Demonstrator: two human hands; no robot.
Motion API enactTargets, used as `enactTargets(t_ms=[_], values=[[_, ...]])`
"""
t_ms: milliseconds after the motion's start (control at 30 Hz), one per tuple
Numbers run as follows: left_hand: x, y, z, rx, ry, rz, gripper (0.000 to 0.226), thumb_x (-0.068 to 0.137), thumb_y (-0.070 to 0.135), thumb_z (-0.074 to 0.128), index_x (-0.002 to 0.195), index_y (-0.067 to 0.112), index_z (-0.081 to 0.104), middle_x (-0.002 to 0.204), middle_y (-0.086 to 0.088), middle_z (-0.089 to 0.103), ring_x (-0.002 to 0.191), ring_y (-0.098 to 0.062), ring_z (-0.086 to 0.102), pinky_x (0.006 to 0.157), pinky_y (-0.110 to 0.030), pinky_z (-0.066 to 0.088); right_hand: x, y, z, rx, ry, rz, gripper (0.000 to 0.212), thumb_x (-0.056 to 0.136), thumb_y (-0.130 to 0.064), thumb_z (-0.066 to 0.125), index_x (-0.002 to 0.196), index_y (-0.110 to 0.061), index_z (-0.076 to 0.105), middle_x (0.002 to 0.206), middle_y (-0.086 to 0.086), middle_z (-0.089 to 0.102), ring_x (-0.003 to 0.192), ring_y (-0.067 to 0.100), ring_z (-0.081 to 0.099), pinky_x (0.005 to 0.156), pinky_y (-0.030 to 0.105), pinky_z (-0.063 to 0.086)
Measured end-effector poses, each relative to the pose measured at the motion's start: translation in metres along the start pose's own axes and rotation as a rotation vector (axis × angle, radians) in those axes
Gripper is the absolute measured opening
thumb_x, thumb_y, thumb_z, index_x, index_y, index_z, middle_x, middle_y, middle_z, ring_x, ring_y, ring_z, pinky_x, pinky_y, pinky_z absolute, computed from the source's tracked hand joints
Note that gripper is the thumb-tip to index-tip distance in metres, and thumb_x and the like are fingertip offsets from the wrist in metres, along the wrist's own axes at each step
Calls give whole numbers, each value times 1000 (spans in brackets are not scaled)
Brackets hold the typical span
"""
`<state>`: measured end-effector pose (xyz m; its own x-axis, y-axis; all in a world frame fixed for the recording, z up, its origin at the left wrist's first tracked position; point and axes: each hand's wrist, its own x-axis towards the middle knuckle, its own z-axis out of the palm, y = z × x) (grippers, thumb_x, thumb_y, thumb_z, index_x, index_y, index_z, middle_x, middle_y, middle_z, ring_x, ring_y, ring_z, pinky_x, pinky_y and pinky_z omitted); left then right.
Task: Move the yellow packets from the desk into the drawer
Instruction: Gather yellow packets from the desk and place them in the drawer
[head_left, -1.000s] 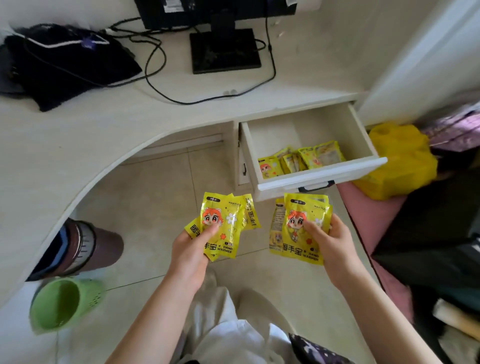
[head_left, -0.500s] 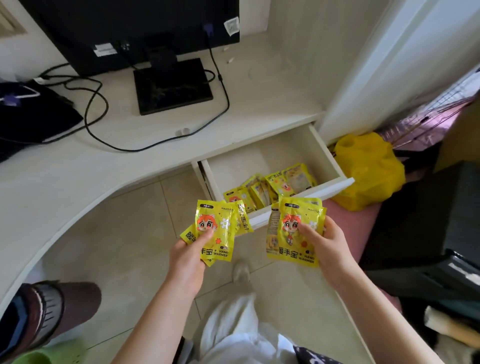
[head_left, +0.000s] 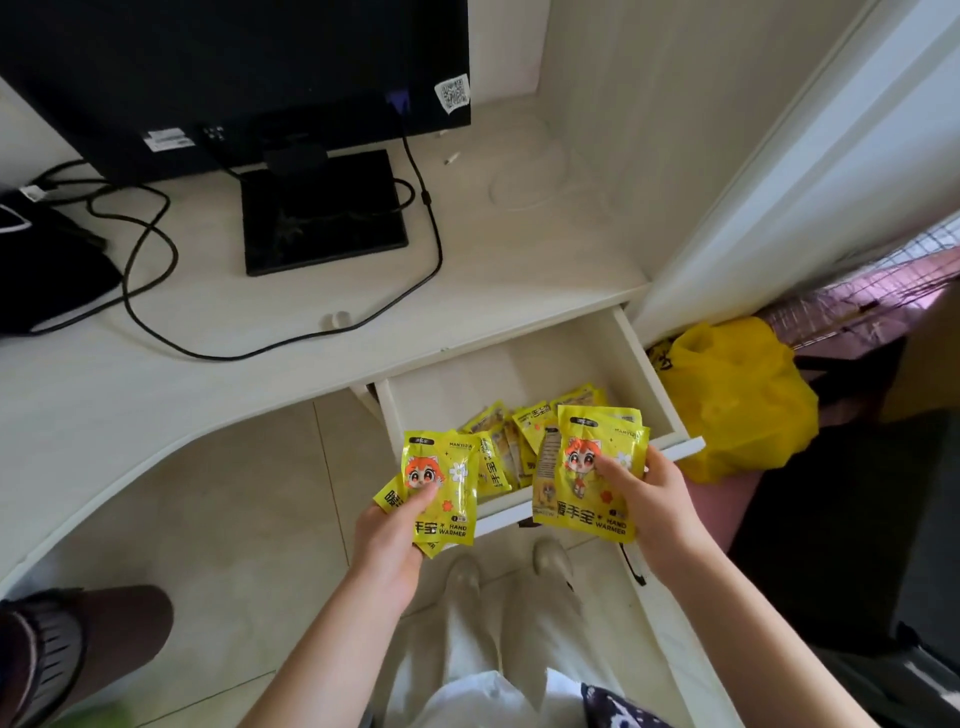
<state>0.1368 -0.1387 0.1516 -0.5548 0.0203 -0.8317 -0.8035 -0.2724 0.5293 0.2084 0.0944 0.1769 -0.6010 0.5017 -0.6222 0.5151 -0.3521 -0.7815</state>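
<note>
Soft daylight enters from the right, leaving the desk (head_left: 156, 374) top evenly bright with faint shadows. Wide-angle distortion bends its front edge. Bottom-left corner blurs; the monitor (head_left: 234, 78) is nearly featureless black.

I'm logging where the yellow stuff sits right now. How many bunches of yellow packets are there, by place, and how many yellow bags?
Packet bunch in left hand: 1
Packet bunch in right hand: 1
Packet pile in drawer: 1
Yellow plastic bag: 1
Total: 4

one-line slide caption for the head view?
Left hand and right hand each hold yellow packets above the open drawer.
</note>
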Motion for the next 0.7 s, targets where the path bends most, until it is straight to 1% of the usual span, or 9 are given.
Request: enactTargets(t_ms=[67, 167, 267, 333, 433, 500, 567, 633, 700], values=[[6, -3, 17, -8, 26, -11, 27, 78, 3, 74, 105, 7, 71, 96, -15, 75, 86, -32, 72, 66, -38, 57, 20, -7, -9, -31, -9, 25, 16, 87, -17, 67, 101, -18, 61, 98, 13, 73, 90, 34, 71, 79, 59, 56], [13, -7, 46, -42, 64, -25, 28, 77, 3, 75, 105, 6, 70, 96, -16, 75, 91, -34, 71, 82, -50, 56, 51, -22, -23, -73, -48, 54, 15, 88, -16, 67, 101, -18, 59, 99, 14, 72, 89, 34, 70, 78, 57, 56], [19, -13, 73, -96, 115, -34, 30, 76, 3, 76, 106, 6, 70, 98, -17, 74, 93, -35, 71, 85, -55, 54, 81, -38, -37, -141, -118, 66, 23, 89, -16, 66, 110, -12, 58, 102, 14, 71, 89, 32, 71, 78, 53, 58], [26, -20, 90, -131, 174, -41, 37, 72, 8, 80, 107, 7, 70, 101, -16, 74, 96, -34, 70, 87, -52, 54, 101, -46, -45, -195, -161, 87, 24, 88, -17, 66, 111, -13, 59, 101, 12, 72, 88, 30, 72, 79, 53, 58], [38, -33, 115, -127, 240, -50, 51, 61, 19, 88, 107, 12, 70, 102, -9, 74, 102, -27, 67, 103, -48, 42, 133, -51, -52, -266, -188, 125, 21, 87, -18, 69, 107, -16, 60, 100, 10, 73, 89, 30, 72, 81, 55, 57], [48, -40, 132, -130, 288, -44, 52, 61, 19, 88, 108, 12, 68, 100, -5, 73, 97, -20, 66, 97, -41, 44, 154, -55, -52, -308, -200, 148, 21, 86, -19, 70, 105, -17, 61, 100, 11, 72, 90, 30, 71, 82, 55, 56], [63, -43, 147, -132, 350, -38, 68, 55, 25, 91, 115, 11, 63, 108, -6, 71, 102, -25, 65, 98, -46, 48, 172, -60, -48, -348, -217, 163, 23, 86, -20, 70, 106, -15, 60, 100, 11, 72, 90, 30, 71, 83, 54, 56], [77, -43, 159, -105, 400, -29, 95, 49, 37, 94, 129, 9, 52, 123, -8, 62, 114, -31, 58, 102, -54, 44, 190, -63, -41, -400, -222, 178, 23, 86, -21, 70, 106, -14, 59, 99, 10, 71, 91, 29, 70, 84, 53, 56], [88, -41, 169, -45, 431, -25, 99, 56, 39, 91, 138, 7, 44, 129, -10, 56, 119, -34, 53, 103, -54, 43, 208, -64, -33, -451, -205, 196, 20, 87, -20, 69, 104, -14, 60, 98, 10, 70, 91, 29, 69, 85, 51, 56]])
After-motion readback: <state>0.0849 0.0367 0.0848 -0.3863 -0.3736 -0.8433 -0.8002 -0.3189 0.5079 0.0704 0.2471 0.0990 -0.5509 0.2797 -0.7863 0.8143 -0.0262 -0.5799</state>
